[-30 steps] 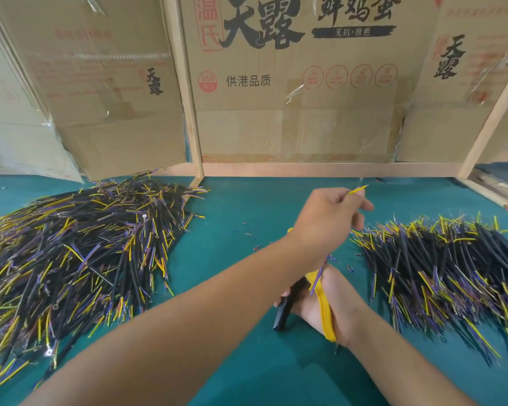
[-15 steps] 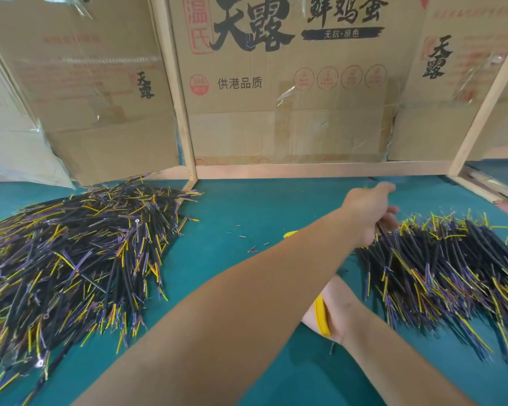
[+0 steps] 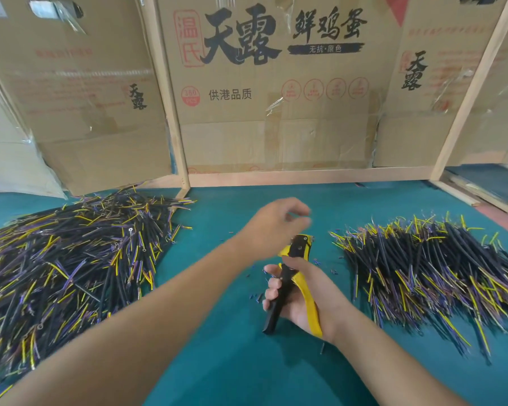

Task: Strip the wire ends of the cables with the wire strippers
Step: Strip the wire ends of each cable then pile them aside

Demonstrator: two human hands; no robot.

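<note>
Wire strippers (image 3: 295,284) are being gripped by the right hand (image 3: 305,300) above the green table (image 3: 232,361), between two cable piles, left pile (image 3: 68,259) and right pile (image 3: 428,273), while the left hand (image 3: 272,227) is being held just above, blurred, fingers loosely curled, apparently empty.

one head-worn view looks forward and down, close over the green table (image 3: 217,361) toward the cardboard wall (image 3: 276,136).

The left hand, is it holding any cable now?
No. The left hand hovers above the wire strippers with loosely curled fingers; no cable shows in it, though it is blurred.
</note>
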